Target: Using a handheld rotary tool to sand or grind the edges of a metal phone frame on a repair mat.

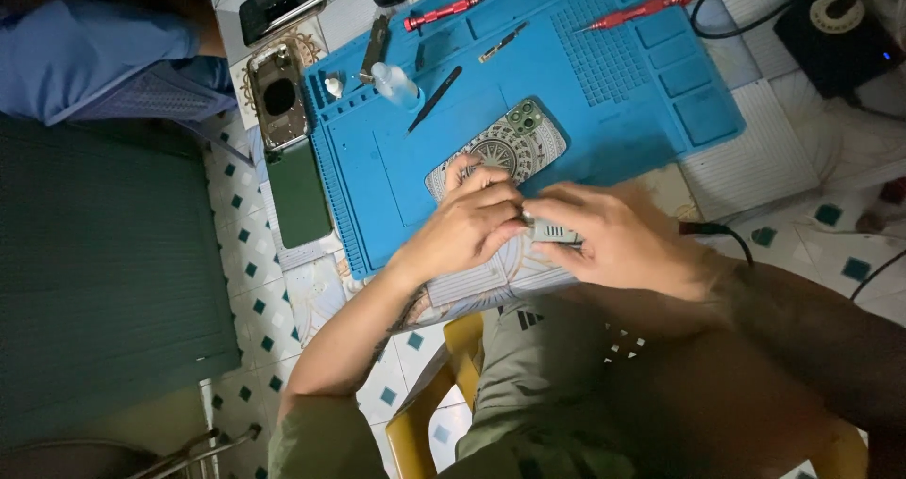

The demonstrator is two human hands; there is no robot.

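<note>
The phone (pixel 498 149) lies face down on the blue work mat (pixel 604 111), near the middle of the scene, tilted so that its camera end points to the far right. Its back has a pale cover with a round dark ornament pattern, and the camera block at the far corner is greenish with several lenses. The near end of the phone is hidden under the hands. The left hand (pixel 467 222) rests on this near end with bent fingers, and it pinches the tip of a small grey tool (pixel 550 233). The right hand (pixel 618 238) is closed around the body of this same tool, just beside the left hand, at the near edge of the mat. On the far part of the mat lie two red screwdrivers (pixel 444 13), black tweezers (pixel 434 99) and a small clear bottle (pixel 394 83). To the left of the mat, on the counter (pixel 755 158), lie an open phone frame (pixel 278 97) and a dark green flat piece (pixel 299 193).
</note>
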